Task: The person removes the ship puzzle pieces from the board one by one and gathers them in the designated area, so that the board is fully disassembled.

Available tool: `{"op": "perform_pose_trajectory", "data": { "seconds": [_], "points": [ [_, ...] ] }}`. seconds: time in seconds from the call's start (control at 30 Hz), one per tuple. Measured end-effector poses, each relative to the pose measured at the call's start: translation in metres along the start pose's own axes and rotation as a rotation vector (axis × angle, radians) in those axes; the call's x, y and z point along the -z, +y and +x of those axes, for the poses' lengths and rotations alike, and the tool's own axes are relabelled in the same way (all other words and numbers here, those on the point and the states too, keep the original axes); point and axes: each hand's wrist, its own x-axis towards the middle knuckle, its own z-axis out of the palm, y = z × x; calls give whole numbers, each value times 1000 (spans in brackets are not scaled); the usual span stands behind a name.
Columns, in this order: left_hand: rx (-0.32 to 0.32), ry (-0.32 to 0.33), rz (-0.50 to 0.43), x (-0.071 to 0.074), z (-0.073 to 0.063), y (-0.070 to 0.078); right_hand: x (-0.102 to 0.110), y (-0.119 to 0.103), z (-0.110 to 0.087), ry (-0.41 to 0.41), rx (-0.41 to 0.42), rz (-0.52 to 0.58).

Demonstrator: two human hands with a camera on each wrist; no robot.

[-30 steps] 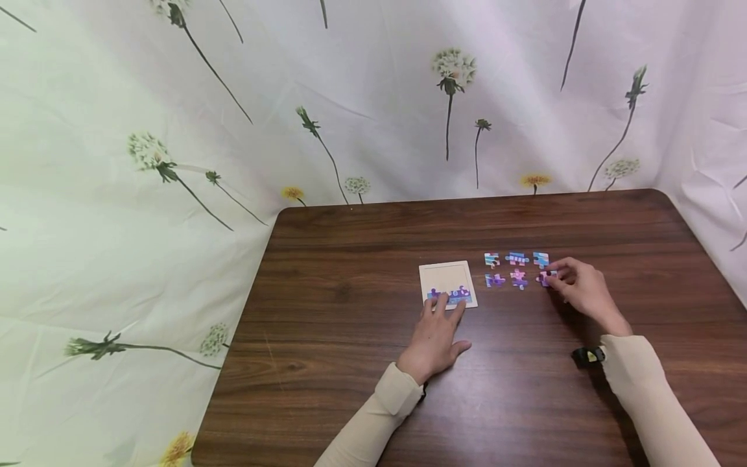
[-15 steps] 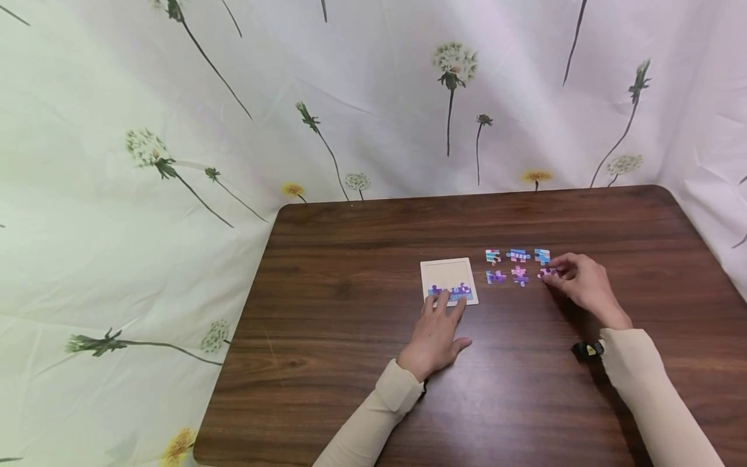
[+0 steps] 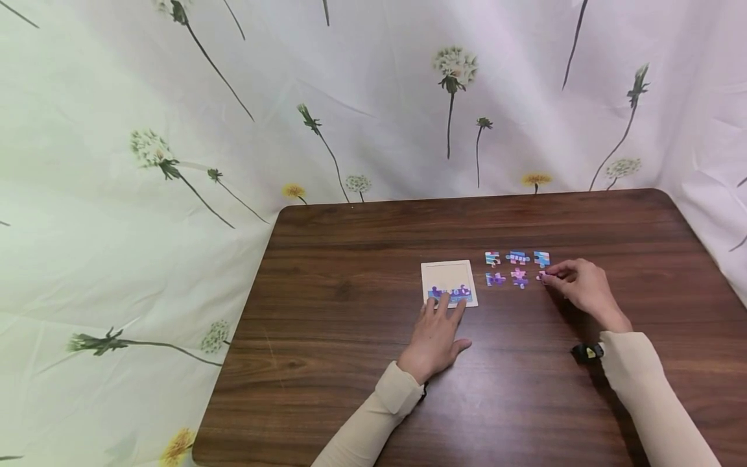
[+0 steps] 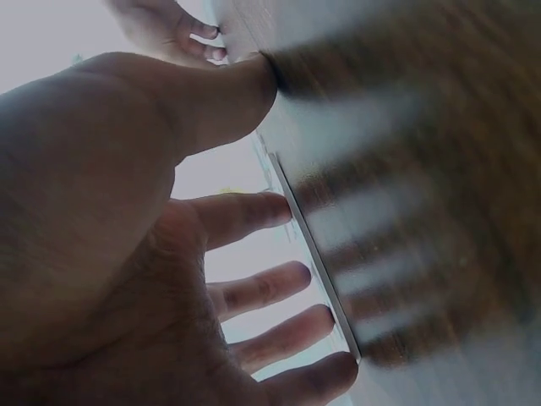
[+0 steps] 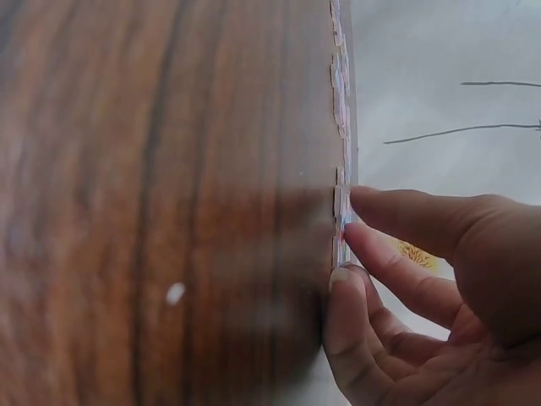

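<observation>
My left hand (image 3: 434, 342) lies with fairly straight, spread fingers, the fingertips resting on the near edge of a pale square puzzle tray (image 3: 446, 272). Purple and blue jigsaw pieces fill the tray's near strip; the rest shows bare board. In the left wrist view, fingertips (image 4: 292, 277) meet the tray's thin edge (image 4: 319, 262). My right hand (image 3: 588, 293) pinches a pink-purple puzzle piece (image 3: 541, 277) at the right end of the lower row, partly hidden by the fingers. The right wrist view shows its thumb and fingers at the piece's edges, low against the table.
Beside the held piece lie two lower-row puzzle pieces, one purple (image 3: 495, 279) and one pink (image 3: 519, 277). Behind them is a row of three bluish pieces (image 3: 517, 257). The dark wooden table (image 3: 327, 324) ends at a white flowered curtain (image 3: 397, 130).
My right fingers have closed further over the pink-purple puzzle piece, so less of it shows. The left hand and the tray stay as they were.
</observation>
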Motion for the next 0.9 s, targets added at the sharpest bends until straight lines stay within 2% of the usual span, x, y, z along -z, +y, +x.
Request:
{"op": "perform_pose_trajectory", "data": {
  "seconds": [0.37,0.73,0.9],
  "points": [
    [2,-2,36,-3,-1,2,-3,-11,-3,94,80,40],
    [5,4,35,-4,-2,5,-19,-44,6,44,146,98],
    [-25,-11,76,0,-6,11,-33,-59,19,8,202,116]
  ]
}}
